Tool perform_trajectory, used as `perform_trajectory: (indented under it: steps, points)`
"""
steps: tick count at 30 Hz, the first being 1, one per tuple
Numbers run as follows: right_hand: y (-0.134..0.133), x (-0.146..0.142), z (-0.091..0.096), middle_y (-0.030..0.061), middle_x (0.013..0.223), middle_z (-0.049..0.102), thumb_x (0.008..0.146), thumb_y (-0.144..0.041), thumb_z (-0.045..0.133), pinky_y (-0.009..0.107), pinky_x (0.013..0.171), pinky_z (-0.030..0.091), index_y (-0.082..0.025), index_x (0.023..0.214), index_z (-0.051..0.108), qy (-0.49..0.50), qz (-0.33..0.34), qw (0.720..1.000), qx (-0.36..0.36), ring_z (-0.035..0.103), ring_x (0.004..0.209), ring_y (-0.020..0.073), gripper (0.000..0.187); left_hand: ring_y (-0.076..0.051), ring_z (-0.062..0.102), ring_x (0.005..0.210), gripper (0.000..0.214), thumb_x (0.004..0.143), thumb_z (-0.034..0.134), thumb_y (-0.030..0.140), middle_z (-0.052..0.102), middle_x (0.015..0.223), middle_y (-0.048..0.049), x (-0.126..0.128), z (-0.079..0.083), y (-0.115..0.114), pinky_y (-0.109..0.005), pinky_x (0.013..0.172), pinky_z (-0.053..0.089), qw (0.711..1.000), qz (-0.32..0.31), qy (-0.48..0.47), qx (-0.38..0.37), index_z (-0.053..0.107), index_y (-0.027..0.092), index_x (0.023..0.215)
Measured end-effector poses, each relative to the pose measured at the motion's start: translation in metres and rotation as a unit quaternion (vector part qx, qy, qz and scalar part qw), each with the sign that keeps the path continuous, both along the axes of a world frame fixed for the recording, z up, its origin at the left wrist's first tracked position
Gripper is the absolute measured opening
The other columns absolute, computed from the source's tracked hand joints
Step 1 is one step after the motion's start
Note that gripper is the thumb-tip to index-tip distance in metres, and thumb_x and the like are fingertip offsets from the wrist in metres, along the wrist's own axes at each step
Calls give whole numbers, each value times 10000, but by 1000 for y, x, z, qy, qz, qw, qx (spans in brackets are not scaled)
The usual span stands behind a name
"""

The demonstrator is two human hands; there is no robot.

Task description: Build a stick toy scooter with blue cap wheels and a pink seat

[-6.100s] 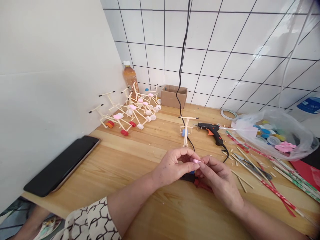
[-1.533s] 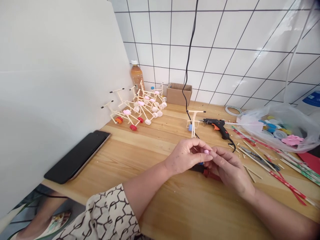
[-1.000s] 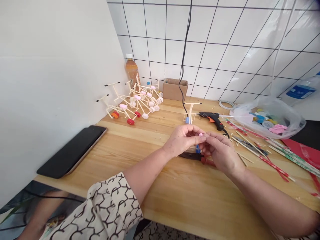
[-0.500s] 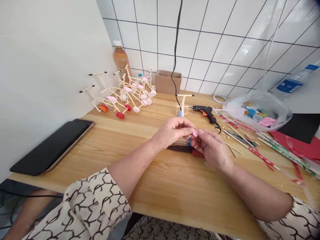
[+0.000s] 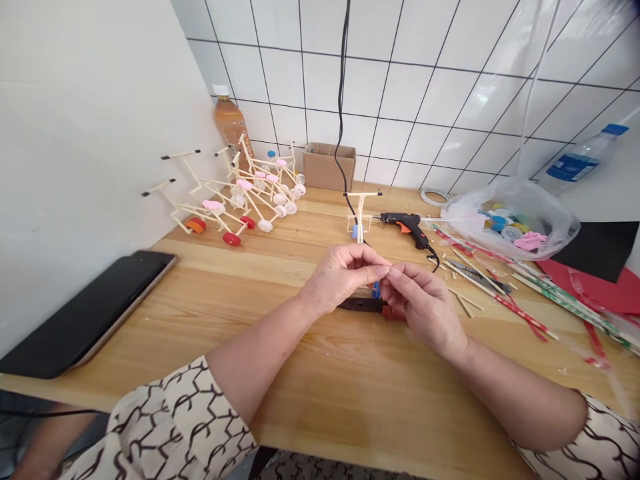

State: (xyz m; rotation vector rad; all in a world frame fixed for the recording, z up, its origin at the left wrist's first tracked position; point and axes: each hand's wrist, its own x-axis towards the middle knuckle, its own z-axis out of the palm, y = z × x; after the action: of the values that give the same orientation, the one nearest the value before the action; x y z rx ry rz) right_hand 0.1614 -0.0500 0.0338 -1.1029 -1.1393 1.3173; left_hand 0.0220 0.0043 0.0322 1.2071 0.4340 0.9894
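My left hand [image 5: 337, 279] and my right hand [image 5: 426, 305] meet over the table, thumbs and forefingers pinched tip to tip. A small pink piece, visible half a second ago, is now hidden between these fingertips. Just behind my hands stands a little tricycle model [image 5: 361, 215] of thin wooden sticks, with black-tipped handlebars and blue bottle-cap wheels, partly covered by my fingers. Under my hands lies a knife [image 5: 361, 305] with a dark blade and red handle. To the right of the model rests a black glue gun [image 5: 411, 228].
Several finished stick models [image 5: 240, 193] with pink seats crowd the left back, near a tea bottle [image 5: 231, 123] and a cardboard box [image 5: 329, 165]. On the right are a plastic bag [image 5: 555, 213] of caps, scissors [image 5: 475, 273] and loose sticks. A black phone [image 5: 95, 307] lies left.
My fingertips have closed over the pink piece, which no longer shows. The camera view has shifted slightly; both hands stay in nearly the same place.
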Motion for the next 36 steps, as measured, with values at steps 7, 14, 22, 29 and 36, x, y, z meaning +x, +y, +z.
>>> perform_trajectory:
  steps: [7, 14, 22, 29, 36]
  points:
    - [3, 5, 3, -1, 634, 554, 789, -445, 592, 194, 437, 404, -177, 713, 593, -31, -4, 1000, 1, 488, 544, 95, 279, -70, 558, 555, 93, 691, 707, 194, 633, 606, 7, -2, 1, 1, -210, 574, 457, 1000, 20, 13, -21, 658, 115, 701]
    - [0, 6, 10, 14, 736, 594, 718, -399, 678, 232, 444, 484, -202, 874, 553, -143, -49, 986, 75, 561, 610, 135, 281, -70, 565, 570, 120, 671, 722, 205, 648, 646, -5, -1, 1, 1, -207, 574, 474, 999, 20, 19, -40, 660, 110, 710]
    - [0, 5, -1, 8, 701, 621, 768, -391, 632, 224, 405, 416, -197, 869, 542, -216, -56, 966, 129, 525, 502, 107, 236, -73, 575, 556, 121, 646, 728, 178, 632, 607, 9, -2, 1, 0, -214, 576, 477, 998, 7, 21, -65, 633, 110, 678]
    - [0, 6, -1, -14, 607, 567, 776, -334, 618, 210, 388, 356, -196, 810, 562, -314, -95, 921, 209, 460, 469, 91, 152, -77, 580, 560, 117, 654, 716, 177, 623, 597, 21, -2, 0, 0, -223, 593, 470, 998, -9, 24, -57, 613, 121, 649]
    - [1, 6, 2, 17, 676, 587, 754, -375, 635, 221, 430, 396, -202, 799, 569, -282, -94, 938, 181, 511, 568, 125, 191, -84, 580, 585, 99, 695, 688, 195, 620, 628, 17, -2, -1, 1, -237, 617, 474, 998, -12, 30, -44, 614, 129, 691]
